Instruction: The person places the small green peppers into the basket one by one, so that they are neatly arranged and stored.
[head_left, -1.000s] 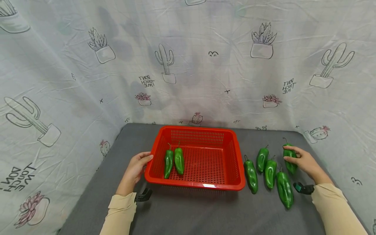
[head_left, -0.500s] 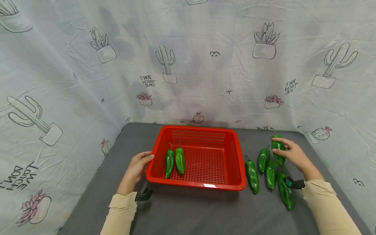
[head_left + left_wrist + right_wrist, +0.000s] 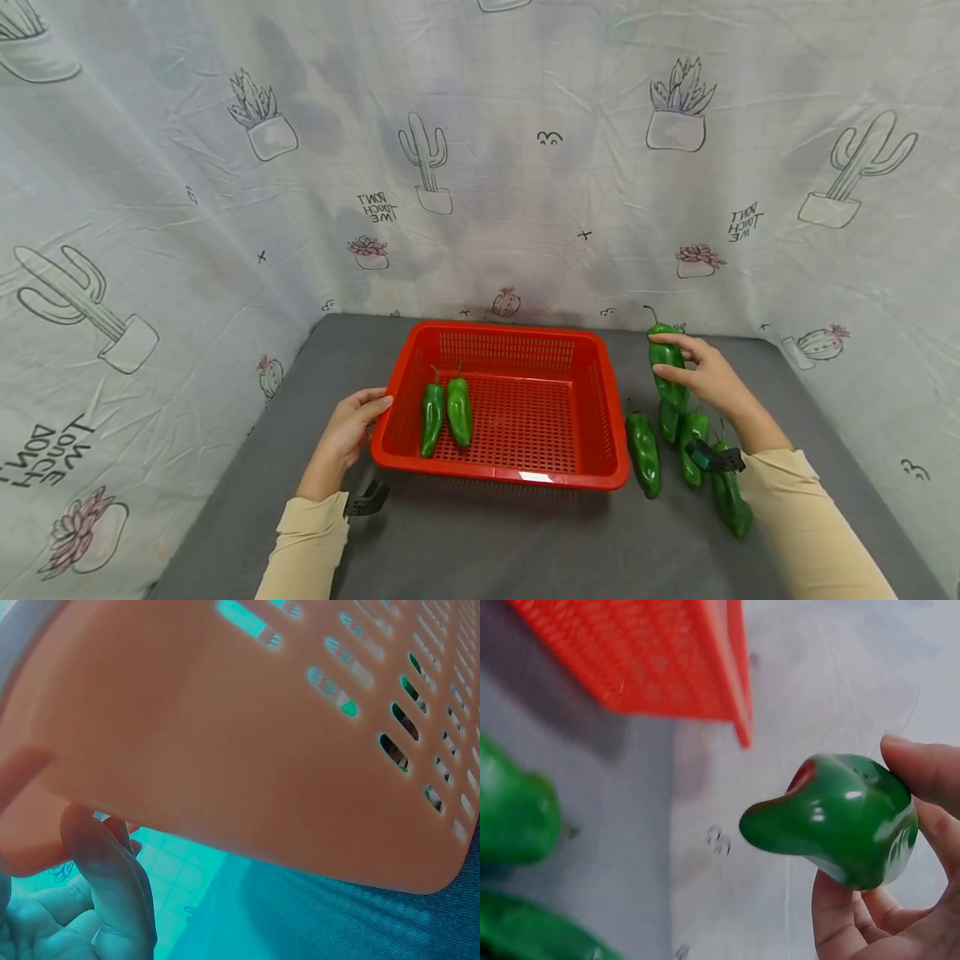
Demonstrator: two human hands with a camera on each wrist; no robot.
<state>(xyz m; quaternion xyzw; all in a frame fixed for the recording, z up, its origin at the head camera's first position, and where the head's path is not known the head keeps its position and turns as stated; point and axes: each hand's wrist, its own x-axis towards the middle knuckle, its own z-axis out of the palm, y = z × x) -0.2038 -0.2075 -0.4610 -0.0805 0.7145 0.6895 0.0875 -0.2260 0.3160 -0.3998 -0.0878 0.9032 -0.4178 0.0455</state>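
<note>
A red perforated basket [image 3: 517, 474] stands mid-table with two green peppers [image 3: 432, 417] lying in its left part. My left hand [image 3: 351, 429] grips the basket's left rim; in the left wrist view its fingers [image 3: 112, 885] bend at the basket's edge. My right hand [image 3: 708, 375] pinches a green pepper [image 3: 667, 358] between thumb and fingers, stem pointing up, above the loose peppers right of the basket. The right wrist view shows that pepper [image 3: 840, 817] from its tip, held clear of the basket [image 3: 652, 660].
Several green peppers [image 3: 643, 454] lie on the grey table [image 3: 480, 542] right of the basket, partly hidden by the right hand, its held pepper and the wrist strap [image 3: 716, 457]. A white cloth [image 3: 480, 167] printed with cacti hangs behind and at both sides.
My right hand has lifted the pepper from the far right and carried it left toward the basket, over the other peppers. The left hand and basket have stayed in place.
</note>
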